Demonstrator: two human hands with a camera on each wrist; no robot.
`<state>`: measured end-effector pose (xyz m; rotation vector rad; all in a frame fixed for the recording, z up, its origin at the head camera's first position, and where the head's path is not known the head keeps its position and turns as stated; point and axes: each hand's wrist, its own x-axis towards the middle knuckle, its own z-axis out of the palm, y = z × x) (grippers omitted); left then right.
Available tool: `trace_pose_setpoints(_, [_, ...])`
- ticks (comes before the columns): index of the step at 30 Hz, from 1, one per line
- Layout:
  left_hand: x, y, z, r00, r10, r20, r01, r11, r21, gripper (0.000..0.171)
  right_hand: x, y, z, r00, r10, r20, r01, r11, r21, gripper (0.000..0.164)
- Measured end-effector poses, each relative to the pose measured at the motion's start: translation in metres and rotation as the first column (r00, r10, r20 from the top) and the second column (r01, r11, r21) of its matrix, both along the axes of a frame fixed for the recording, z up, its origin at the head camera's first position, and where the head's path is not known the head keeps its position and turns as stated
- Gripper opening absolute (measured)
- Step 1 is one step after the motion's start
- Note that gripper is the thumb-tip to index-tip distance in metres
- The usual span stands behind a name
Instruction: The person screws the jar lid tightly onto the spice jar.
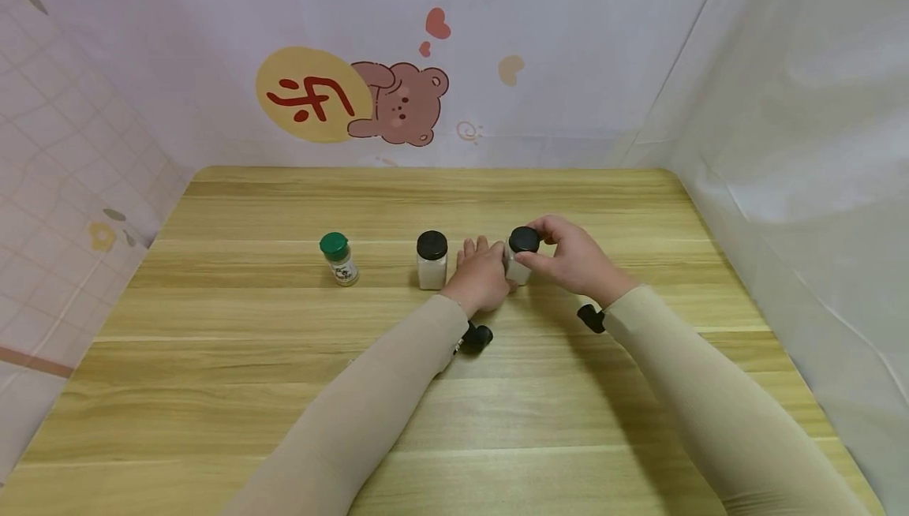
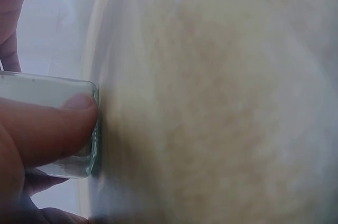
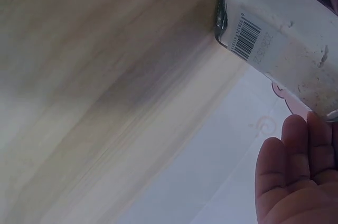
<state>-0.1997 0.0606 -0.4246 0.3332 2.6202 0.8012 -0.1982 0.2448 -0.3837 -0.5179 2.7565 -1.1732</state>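
A square clear jar with whitish contents and a black lid is between both hands. My right hand grips it at the lid, thumb on the near side and fingers on the far side. At the body, my left hand holds it; in the left wrist view the thumb lies across the glass near the base. The right wrist view shows the jar tilted, with a barcode on its side. A similar black-lidded jar stands upright just left of my left hand.
A smaller shaker with a green lid stands farther left on the wooden table. Black camera parts hang under the left wrist and others beside the right. A white printed curtain rises behind the table.
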Motion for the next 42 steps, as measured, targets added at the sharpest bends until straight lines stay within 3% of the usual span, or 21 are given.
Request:
trace_pose_setpoints(4, [0.0002,0.0006,0.0001,1.0,-0.007,-0.009,0.007,1.0,-0.004,0.058,0.0008,-0.0005,-0.0009,1.0,0.01,-0.011,-0.01,1.0,-0.02,0.036])
trace_pose_setpoints(11, [0.0,0.0017,-0.0001,1.0,0.0,0.0,0.0,1.0,-0.007,0.062,0.0015,0.0014,0.0004,0.998,0.061,-0.032,-0.062,0.998,-0.014,0.064])
trace_pose_setpoints(16, [-0.0003,0.0017,0.0001,1.0,-0.004,-0.003,0.004,1.0,-0.012,0.057,0.0016,0.0032,-0.0002,0.995,0.093,-0.043,-0.094,0.995,-0.032,0.049])
trace_pose_setpoints(22, [-0.0002,0.0009,0.0001,1.0,-0.009,-0.012,0.009,1.0,-0.009,0.054,0.002,0.0025,-0.0026,0.997,0.065,-0.037,-0.067,0.996,-0.05,0.037])
trace_pose_setpoints(33, [-0.0006,0.0005,-0.0003,1.0,0.0,0.0,0.0,1.0,-0.018,0.062,0.0026,0.0011,-0.0071,0.999,0.017,-0.031,-0.018,0.998,-0.053,0.038])
trace_pose_setpoints(40, [-0.0008,0.0008,0.0004,1.0,-0.004,0.004,0.004,1.0,-0.03,0.068,0.0019,0.0022,-0.0061,0.998,0.051,-0.031,-0.052,0.997,-0.05,0.061])
trace_pose_setpoints(42, [-0.0011,0.0008,0.0004,1.0,-0.005,0.004,0.006,0.999,-0.032,0.068,0.0018,0.0032,-0.0059,0.997,0.067,-0.031,-0.068,0.996,-0.049,0.061])
